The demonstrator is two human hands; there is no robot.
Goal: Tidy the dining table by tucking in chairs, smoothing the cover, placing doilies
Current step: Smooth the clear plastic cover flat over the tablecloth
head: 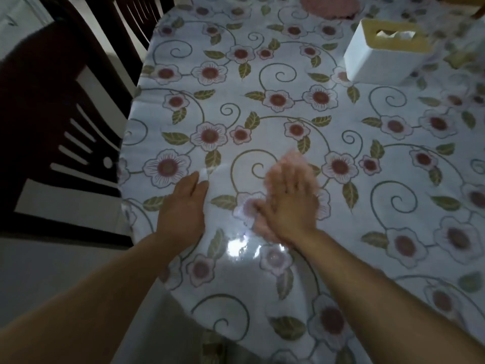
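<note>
Both forearms are reaching in from the near edge, so the hands come first. Fingers of the left hand [183, 208] are lying straight and together, flat on the cover [288, 101], holding nothing. Fingers of the right hand [288, 198] are spread a little and pressing palm-down too, though they are blurring, so their exact spacing cannot be told.

Beneath them the flowered cover is lying over the whole table, glossy and throwing a glare just beside the right wrist. It is looking like thin, soft plastic: light, slippery, likely to slide and ripple under a palm. Flat-hand strokes toward the edges should suit it better than pinching; for pulling it taut, the hanging hem at the left edge seems the place to grip.

Outward, 2 dark chairs [60, 122] are standing close along the left edge, crowding that side. A white tissue box [380, 59] is sitting far right, and a pink doily [330, 5] at the far end; between them and the hands the cloth is lying open.
</note>
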